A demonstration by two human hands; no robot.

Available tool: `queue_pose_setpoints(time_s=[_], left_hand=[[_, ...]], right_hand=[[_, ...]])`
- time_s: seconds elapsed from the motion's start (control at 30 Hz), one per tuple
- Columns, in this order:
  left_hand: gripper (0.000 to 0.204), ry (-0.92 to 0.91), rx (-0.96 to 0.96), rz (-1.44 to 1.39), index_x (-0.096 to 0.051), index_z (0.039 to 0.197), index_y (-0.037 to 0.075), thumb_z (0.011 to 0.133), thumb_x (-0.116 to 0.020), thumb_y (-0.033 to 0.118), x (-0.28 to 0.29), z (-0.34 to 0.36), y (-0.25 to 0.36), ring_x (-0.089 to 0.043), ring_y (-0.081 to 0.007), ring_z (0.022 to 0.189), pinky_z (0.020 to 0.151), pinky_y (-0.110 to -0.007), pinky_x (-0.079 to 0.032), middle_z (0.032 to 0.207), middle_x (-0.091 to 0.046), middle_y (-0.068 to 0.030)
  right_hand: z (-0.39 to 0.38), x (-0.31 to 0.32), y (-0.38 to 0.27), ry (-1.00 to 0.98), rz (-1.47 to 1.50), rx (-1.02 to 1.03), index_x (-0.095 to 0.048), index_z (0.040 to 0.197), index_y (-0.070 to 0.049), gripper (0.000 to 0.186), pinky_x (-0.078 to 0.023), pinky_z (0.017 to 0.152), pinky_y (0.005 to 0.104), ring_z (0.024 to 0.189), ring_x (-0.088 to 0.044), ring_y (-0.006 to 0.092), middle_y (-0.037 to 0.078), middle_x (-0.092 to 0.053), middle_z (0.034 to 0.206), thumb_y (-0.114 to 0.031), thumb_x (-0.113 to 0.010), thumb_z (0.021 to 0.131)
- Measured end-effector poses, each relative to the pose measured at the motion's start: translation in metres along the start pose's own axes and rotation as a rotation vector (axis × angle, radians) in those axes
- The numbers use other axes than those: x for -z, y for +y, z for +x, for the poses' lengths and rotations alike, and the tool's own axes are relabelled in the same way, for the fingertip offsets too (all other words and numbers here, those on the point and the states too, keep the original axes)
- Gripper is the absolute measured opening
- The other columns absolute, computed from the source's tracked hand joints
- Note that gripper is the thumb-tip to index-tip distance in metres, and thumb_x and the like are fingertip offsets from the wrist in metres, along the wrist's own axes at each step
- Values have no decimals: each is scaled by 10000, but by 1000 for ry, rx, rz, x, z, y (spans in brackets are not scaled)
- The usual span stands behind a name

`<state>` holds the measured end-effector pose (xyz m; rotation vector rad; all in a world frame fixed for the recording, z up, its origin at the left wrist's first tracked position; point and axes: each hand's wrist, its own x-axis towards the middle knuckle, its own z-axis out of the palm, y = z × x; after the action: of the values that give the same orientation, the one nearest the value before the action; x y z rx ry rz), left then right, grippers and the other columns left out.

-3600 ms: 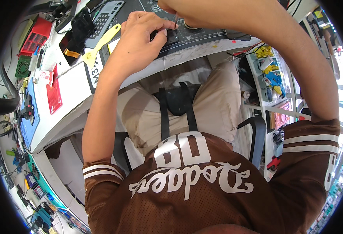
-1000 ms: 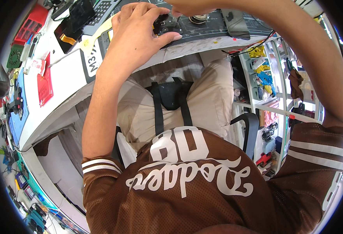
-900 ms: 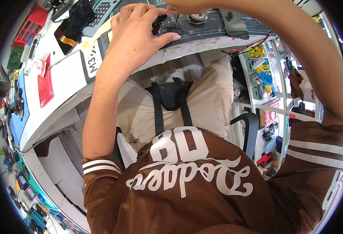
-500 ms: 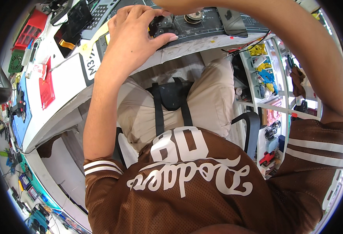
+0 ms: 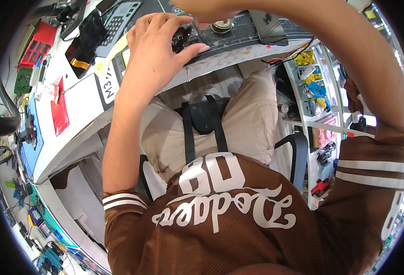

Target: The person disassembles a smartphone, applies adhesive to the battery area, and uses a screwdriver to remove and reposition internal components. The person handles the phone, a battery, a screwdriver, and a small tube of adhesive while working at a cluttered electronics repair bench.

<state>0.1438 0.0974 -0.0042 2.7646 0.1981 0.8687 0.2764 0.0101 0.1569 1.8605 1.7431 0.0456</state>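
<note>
Near the front edge of the bench, my left hand (image 5: 158, 43) is closed around a small black device (image 5: 181, 39), thumb on its near side and fingers over its far side. The device has a dark, partly glossy face with small details too fine to make out. My right hand (image 5: 208, 11) is right above it at the top edge of the view, fingertips beside the device. Most of its fingers are hidden or cut off, so what it holds cannot be seen. A small round metal tin (image 5: 222, 26) sits just right of the device.
A black work mat (image 5: 238, 40) covers this part of the white bench (image 5: 80, 103). On the right lies a dark flat phone-like slab (image 5: 269, 28). Leftward are a yellow strip (image 5: 104, 64), a dark screen panel (image 5: 79, 57), and a red packet (image 5: 59, 110). Shelves with bins (image 5: 309, 82) stand at right.
My right hand has come down and left, its fingertips now showing beside the device. The device looks slightly turned in my left hand. The whole view has shifted a little.
</note>
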Motion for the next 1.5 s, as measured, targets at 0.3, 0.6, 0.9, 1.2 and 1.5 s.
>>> queue_pose_setpoints(time_s=[0.3, 0.6, 0.9, 1.2, 1.5], left_hand=[[216, 124, -90, 21, -767, 1045, 201, 858, -860, 256, -44, 30, 36, -563, -234, 1229, 1063, -468, -362, 1102, -704, 77], [150, 166, -79, 130, -759, 1021, 189, 897, -826, 241, -55, 31, 46, -553, -262, 1229, 1065, -468, -345, 1101, -696, 56], [113, 153, 82, -145, -731, 1002, 153, 921, -779, 215, -37, 41, 38, -565, -294, 1176, 1051, -489, -348, 1026, -702, 1], [159, 164, -70, 105, -767, 1008, 205, 874, -845, 239, -47, 34, 50, -563, -231, 1206, 1056, -457, -335, 1068, -721, 79], [140, 144, -51, 60, -712, 1057, 149, 938, -775, 190, -55, 34, 50, -542, -257, 1239, 1067, -491, -328, 1110, -695, 29]], right_hand=[[-86, 11, 22, 484, 567, -523, -798, 925, -20, 257, -494, 602, 371, 602, -647, 213, 124, -673, 662, -274, -763, 946], [-127, -56, 36, 604, 792, -613, -758, 881, -10, 262, -327, 494, 313, 502, -410, 81, 16, -530, 566, -255, -785, 969], [-131, -59, 36, 505, 875, -627, -760, 910, -13, 289, -391, 520, 309, 527, -511, 103, 59, -575, 590, -294, -789, 968], [-119, -70, 25, 596, 930, -594, -765, 932, -7, 313, -435, 529, 309, 524, -568, 134, 60, -648, 611, -317, -794, 958], [-119, -83, 31, 562, 904, -552, -775, 937, 1, 288, -447, 546, 310, 548, -583, 136, 84, -677, 646, -286, -803, 949]])
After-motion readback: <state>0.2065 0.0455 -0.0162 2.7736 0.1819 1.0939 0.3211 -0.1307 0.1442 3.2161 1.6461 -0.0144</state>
